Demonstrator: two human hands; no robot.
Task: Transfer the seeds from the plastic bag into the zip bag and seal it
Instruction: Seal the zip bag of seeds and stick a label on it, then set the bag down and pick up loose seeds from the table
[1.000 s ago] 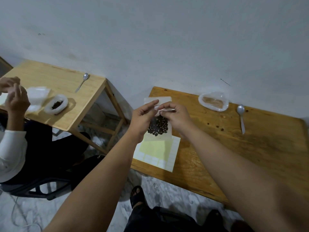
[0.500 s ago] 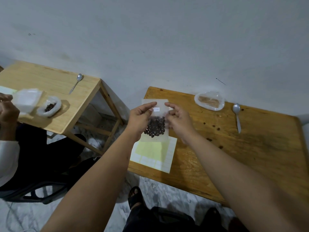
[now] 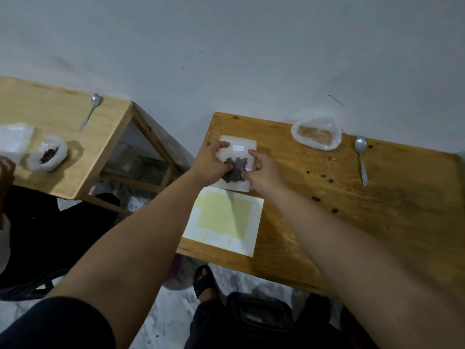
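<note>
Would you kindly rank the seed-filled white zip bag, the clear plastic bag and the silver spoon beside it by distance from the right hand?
1. Seed-filled white zip bag, touching the right hand.
2. Clear plastic bag, farther back right.
3. Silver spoon, far right.

The left hand [image 3: 211, 163] covers the zip bag's [image 3: 241, 142] left edge and the right hand [image 3: 264, 173] part of its right edge. Whether its seal is closed cannot be told, and the print on its label [image 3: 238, 147] is too small to read. At the left border, a second person's hand [image 3: 6, 170] and a blurred white packet [image 3: 13, 141] are cut off.
</note>
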